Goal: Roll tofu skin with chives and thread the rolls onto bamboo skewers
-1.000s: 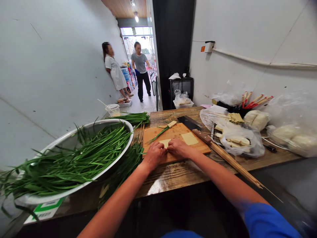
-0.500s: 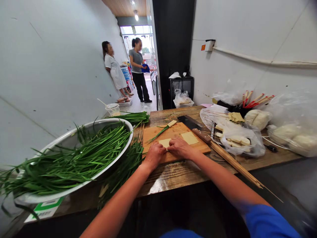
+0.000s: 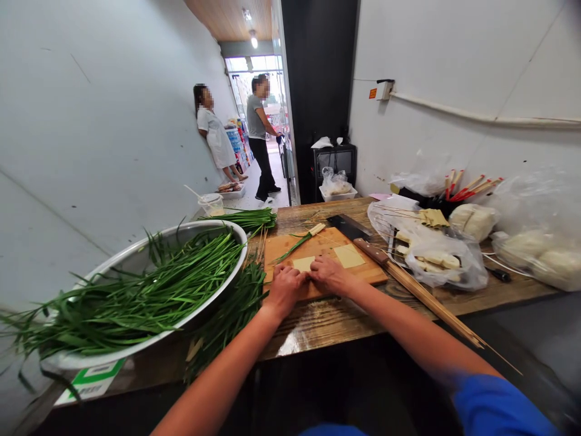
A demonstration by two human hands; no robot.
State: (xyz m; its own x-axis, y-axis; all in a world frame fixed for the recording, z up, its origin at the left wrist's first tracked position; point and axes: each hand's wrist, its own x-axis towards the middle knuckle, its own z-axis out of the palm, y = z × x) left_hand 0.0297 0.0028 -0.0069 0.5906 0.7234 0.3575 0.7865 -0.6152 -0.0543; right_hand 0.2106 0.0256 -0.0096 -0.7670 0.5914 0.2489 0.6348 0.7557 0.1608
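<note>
My left hand (image 3: 285, 287) and my right hand (image 3: 330, 274) meet at the near part of a wooden cutting board (image 3: 281, 243). Their fingers are closed on the near edge of a pale yellow tofu sheet (image 3: 303, 264), which seems to be rolled there; the fingers hide what lies inside. A second, square sheet (image 3: 349, 255) lies flat just right of my right hand. Behind the hands, a bundle of green chives (image 3: 297, 245) with a pale end rests across the board. A cleaver (image 3: 345, 227) lies at the board's far right, its brown handle over the board's edge.
A large metal basin (image 3: 240, 254) heaped with chives (image 3: 181, 290) stands at left, with more chives beside it. Bamboo skewers (image 3: 431, 303) jut over the table's front edge. Bagged food (image 3: 436, 260) sits at right. Two people stand near the doorway beyond.
My hands keep their grip on the sheet, with little change in pose. The view has shifted slightly. In the background, one person has turned towards the door.
</note>
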